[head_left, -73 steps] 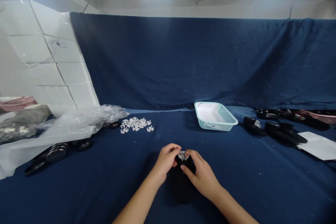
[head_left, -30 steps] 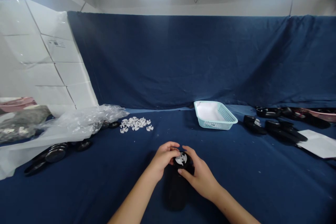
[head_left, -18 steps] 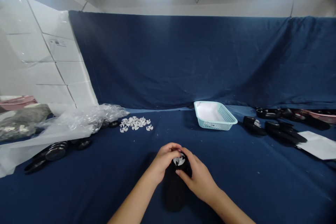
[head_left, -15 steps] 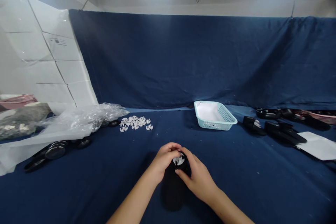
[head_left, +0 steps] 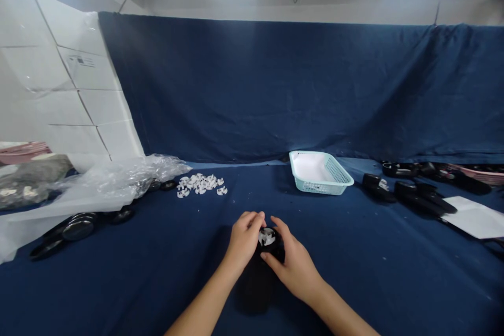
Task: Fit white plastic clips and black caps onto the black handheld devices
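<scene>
Handwork at 6 o'clock

Right hand (head_left: 298,266) clasps a black part (head_left: 277,248) bearing a white piece (head_left: 267,237); left hand's (head_left: 244,237) bunched fingers, hold unclear, meet its 10 o'clock edge. Loose pieces (head_left: 198,183) lie at 10, a basket (head_left: 319,188) at 1 o'clock.
</scene>
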